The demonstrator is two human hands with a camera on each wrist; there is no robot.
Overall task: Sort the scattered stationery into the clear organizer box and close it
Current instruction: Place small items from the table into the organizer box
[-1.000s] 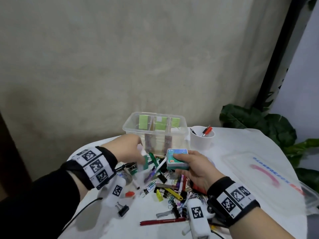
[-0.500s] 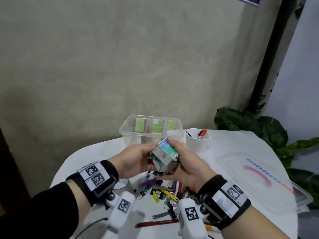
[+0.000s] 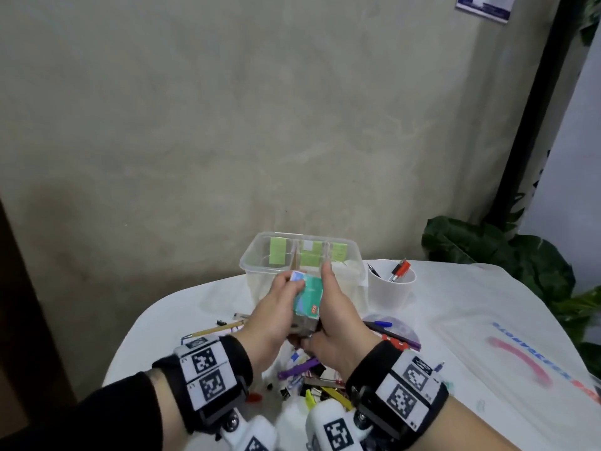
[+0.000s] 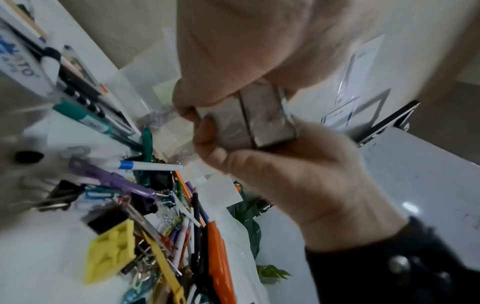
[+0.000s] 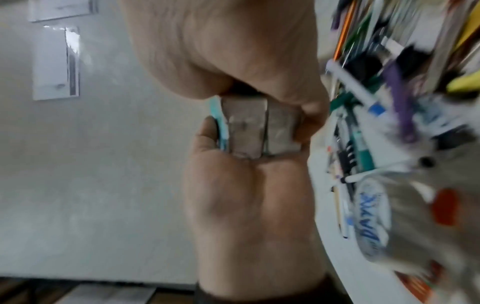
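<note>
Two small teal-faced boxes point(image 3: 309, 296) are pressed together as a stack, held upright between both hands just in front of the clear organizer box point(image 3: 257, 255). My left hand point(image 3: 279, 297) grips the stack from the left, thumb on its top edge. My right hand point(image 3: 331, 307) grips it from the right, thumb pointing up along its side. In the left wrist view the boxes' grey ends point(image 4: 249, 121) show side by side, with fingers curled round them. The right wrist view shows the same stack point(image 5: 257, 127). The organizer is open, with green labels on its dividers.
Scattered stationery point(image 3: 312, 375) lies under my hands: pens, binder clips, paper clips, a purple cutter. A white cup point(image 3: 390, 288) with pens stands right of the organizer. The clear lid point(image 3: 520, 353) lies on the white table at the right. Plant leaves point(image 3: 507, 255) sit behind.
A second ago my right hand held one teal box alone while the left reached into the pile. Both hands have since joined on the stack, turned it upright and carried it toward the organizer.
</note>
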